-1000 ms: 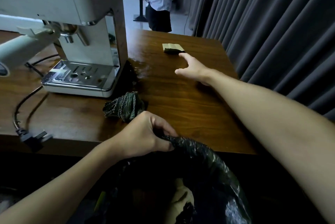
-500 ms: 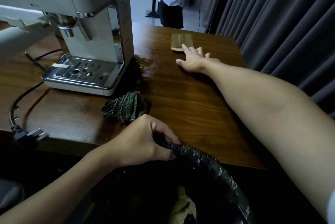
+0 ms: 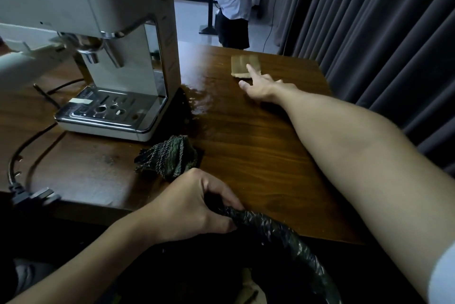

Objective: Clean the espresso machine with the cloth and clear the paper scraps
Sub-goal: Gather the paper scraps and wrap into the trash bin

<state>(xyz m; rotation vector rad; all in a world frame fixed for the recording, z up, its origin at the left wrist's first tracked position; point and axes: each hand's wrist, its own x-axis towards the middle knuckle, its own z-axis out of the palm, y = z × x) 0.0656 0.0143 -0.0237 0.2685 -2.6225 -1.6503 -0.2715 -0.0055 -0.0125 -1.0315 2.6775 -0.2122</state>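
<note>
One scrap (image 3: 242,66), right hand (image 3: 264,87) now touching, bag (image 3: 283,232) gripped

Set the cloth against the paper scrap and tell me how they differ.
The cloth is dark green and bunched into a heap; the paper scrap is tan and lies flat. The cloth sits near the front edge by the espresso machine's base; the paper scrap lies at the far side. No hand holds the cloth, while the right hand's forefinger touches the paper scrap. Both lie on the wooden table.
</note>
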